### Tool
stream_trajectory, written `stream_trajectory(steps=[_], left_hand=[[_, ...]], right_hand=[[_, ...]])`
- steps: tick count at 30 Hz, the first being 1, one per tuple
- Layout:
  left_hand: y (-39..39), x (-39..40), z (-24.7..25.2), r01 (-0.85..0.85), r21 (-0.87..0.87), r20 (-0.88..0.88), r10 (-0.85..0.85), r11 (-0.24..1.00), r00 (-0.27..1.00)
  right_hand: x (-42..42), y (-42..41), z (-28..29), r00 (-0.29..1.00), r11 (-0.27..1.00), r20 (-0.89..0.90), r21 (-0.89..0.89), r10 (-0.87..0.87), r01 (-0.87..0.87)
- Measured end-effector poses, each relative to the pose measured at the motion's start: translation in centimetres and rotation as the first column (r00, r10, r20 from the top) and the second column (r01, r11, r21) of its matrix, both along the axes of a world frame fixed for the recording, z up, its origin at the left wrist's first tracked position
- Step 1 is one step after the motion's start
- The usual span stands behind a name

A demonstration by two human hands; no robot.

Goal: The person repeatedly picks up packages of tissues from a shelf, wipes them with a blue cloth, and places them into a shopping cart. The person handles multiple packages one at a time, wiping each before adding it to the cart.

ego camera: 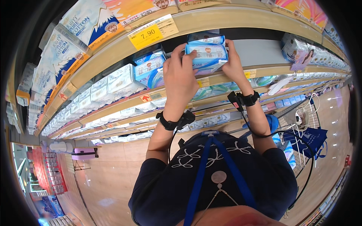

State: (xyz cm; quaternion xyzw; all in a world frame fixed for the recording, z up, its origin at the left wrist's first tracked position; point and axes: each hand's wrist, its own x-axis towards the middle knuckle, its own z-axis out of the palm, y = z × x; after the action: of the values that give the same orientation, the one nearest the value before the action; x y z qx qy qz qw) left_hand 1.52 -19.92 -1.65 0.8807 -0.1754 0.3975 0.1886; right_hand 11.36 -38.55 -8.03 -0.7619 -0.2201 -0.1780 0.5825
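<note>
Both hands are at a blue-and-white pack of sanitary pads (208, 56) on a store shelf. My left hand (182, 70) grips its left side, fingers over the top. On the opposite side, my right hand (232, 60) holds the pack's right edge. Another blue pack (206, 39) stands directly behind it. To the left of the hands sit similar blue packs (150, 67), beside a row of white cotton pad packs (120, 77).
A yellow price tag (147, 35) hangs from the shelf edge above. White packs (316, 55) line the shelf at right. A wire shopping cart (306, 113) with a dark blue bag (308, 139) stands at my right. Cables run from both wrist straps.
</note>
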Motion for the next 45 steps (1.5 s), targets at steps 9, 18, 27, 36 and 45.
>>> stream_trajectory(steps=[9, 18, 27, 36, 45], left_hand=[[1.7, 0.5, -1.2, -0.219, 0.129, 0.026, 0.217, 0.967, 0.976], [3.3, 0.4, -1.2, -0.341, 0.091, -0.037, 0.345, 0.936, 0.938], [2.6, 0.3, -1.0, -0.201, -0.036, 0.064, 0.203, 0.979, 0.977], [-1.9, -1.9, -7.4, 0.295, 0.018, 0.184, -0.293, 0.955, 0.938], [-7.0, -7.6, -13.5, 0.533, 0.051, -0.133, -0.523, 0.845, 0.842]], right_hand=[[1.9, 1.5, -0.9, 0.998, 0.998, -0.029, 0.029, 0.057, -0.056], [2.3, 3.6, -0.3, 0.971, 0.975, -0.09, 0.027, 0.222, -0.221], [1.2, 3.2, -1.2, 0.997, 0.996, -0.022, -0.052, 0.076, -0.077], [-12.9, -2.2, -2.9, 0.956, 0.939, -0.169, 0.21, -0.24, 0.273], [-30.1, -4.2, -9.0, 0.89, 0.961, -0.385, 0.027, -0.245, 0.276]])
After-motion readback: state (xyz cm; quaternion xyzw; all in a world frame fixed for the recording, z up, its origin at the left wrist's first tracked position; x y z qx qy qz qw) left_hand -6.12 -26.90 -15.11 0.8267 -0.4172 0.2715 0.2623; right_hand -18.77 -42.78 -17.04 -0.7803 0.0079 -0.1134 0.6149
